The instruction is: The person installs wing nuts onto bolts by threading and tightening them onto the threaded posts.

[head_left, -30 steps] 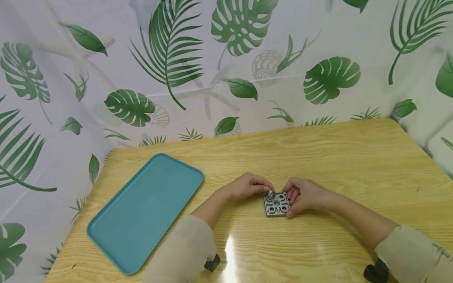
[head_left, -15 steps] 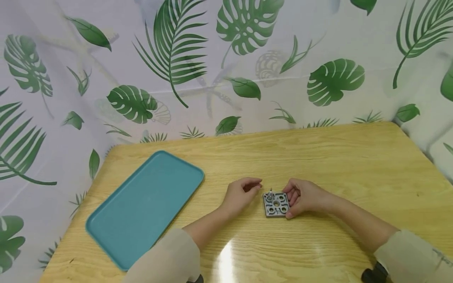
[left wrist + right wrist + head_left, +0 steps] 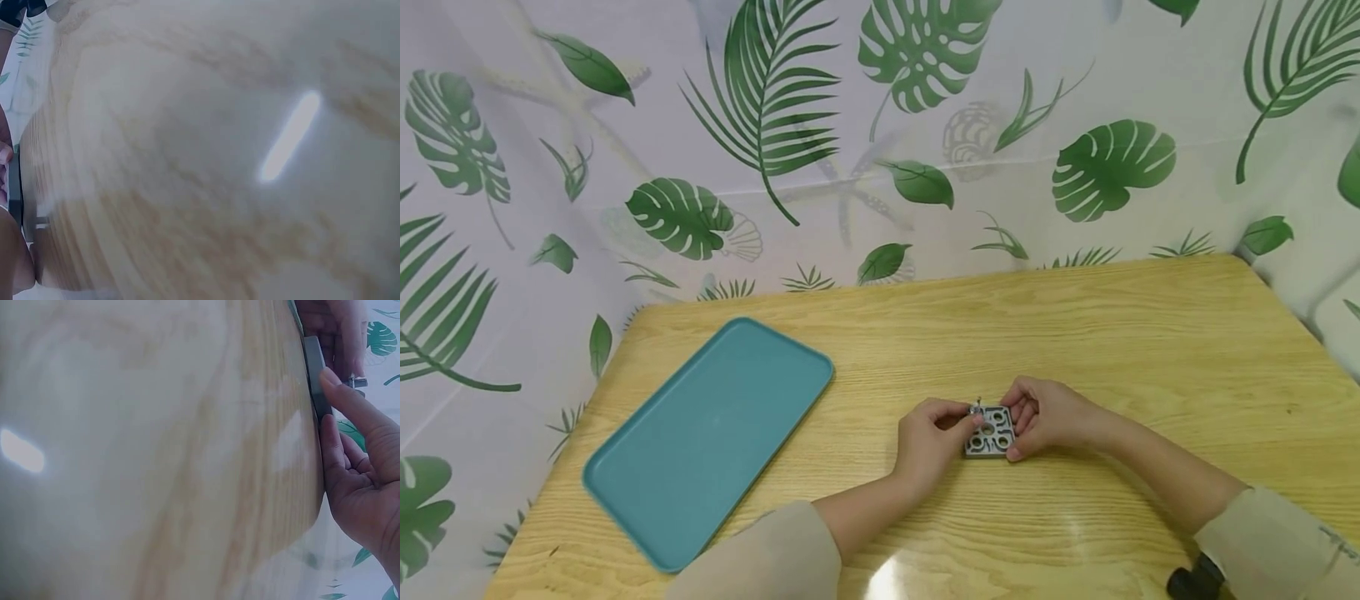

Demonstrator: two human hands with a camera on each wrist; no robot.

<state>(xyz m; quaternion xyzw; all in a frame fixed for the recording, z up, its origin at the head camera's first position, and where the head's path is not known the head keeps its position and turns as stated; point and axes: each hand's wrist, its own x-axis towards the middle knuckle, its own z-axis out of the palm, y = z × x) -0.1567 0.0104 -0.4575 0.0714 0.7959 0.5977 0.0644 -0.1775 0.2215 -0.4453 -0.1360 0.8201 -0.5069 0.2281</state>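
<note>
Left hand (image 3: 925,440) pinches small metal fitting (image 3: 976,408) at far left corner of square block (image 3: 989,447), its seating hidden; right hand (image 3: 1047,417) grips block's right edge, block flat on table (image 3: 1075,333); blue tray (image 3: 711,442) well apart, left; leaf-print cloth (image 3: 1015,50) behind

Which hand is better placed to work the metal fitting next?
Likely the left hand: its thumb is at the fitting, while the right hand holds the opposite side of the plate.

Left sleeve (image 3: 775,554), right sleeve (image 3: 1273,542) beige; dark marking (image 3: 1337,542) on right sleeve; black rounded piece (image 3: 1197,578) at its edge.
</note>
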